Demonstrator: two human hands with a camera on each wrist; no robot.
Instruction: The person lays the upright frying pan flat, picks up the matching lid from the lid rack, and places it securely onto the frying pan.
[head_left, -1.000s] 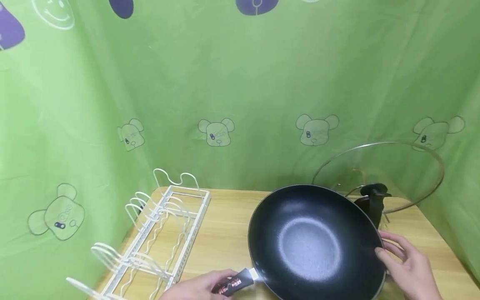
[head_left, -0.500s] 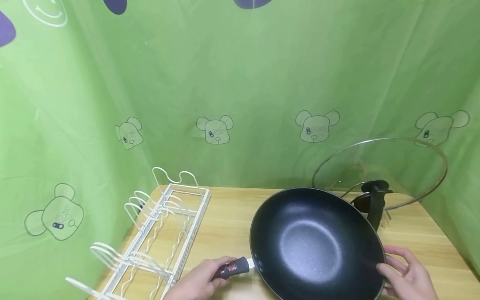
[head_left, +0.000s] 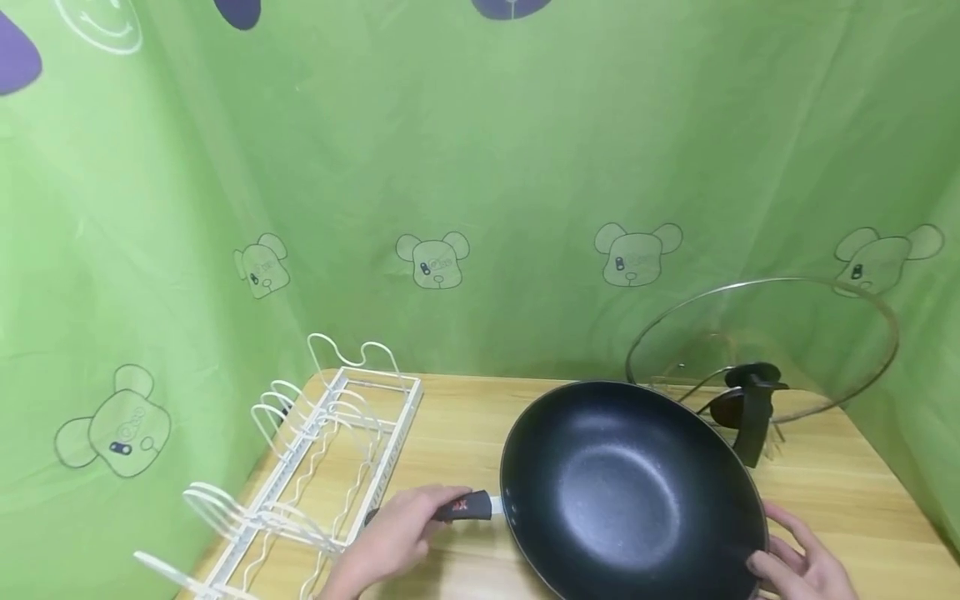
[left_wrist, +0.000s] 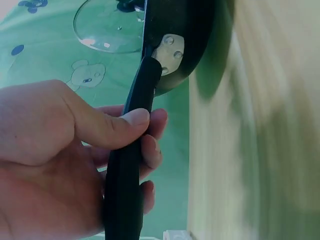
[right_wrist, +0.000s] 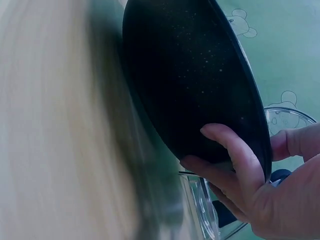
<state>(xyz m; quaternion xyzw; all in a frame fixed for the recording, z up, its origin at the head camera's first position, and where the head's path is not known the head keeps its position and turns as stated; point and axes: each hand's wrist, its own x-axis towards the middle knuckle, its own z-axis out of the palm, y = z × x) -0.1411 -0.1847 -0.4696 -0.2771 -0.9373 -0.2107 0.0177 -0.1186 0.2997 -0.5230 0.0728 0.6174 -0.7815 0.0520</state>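
A black wok [head_left: 630,483] with a pale, worn-looking base faces up toward the head camera, tilted. My left hand [head_left: 401,529] grips its black handle [left_wrist: 125,185], thumb on one side and fingers curled round the other. At the opposite side, my right hand [head_left: 806,562] pinches the wok's rim: the thumb lies on the inside, while the fingers spread over the outer wall, as the right wrist view shows. Both wrist views show the wok raised off the wooden table [head_left: 465,417], with a shadow beneath. The wok's lower edge is cut off in the head view.
On the left stands a white wire rack [head_left: 382,467] with several upright loops. Behind the wok, at the back right, a clear glass lid [head_left: 787,279] stands upright next to a black upright part [head_left: 753,425]. A green curtain [head_left: 525,167] closes off the back and sides.
The wok has sunk slightly toward the front, and its handle has swung up to nearly level. My left hand has moved up; my right hand has come down with the rim.
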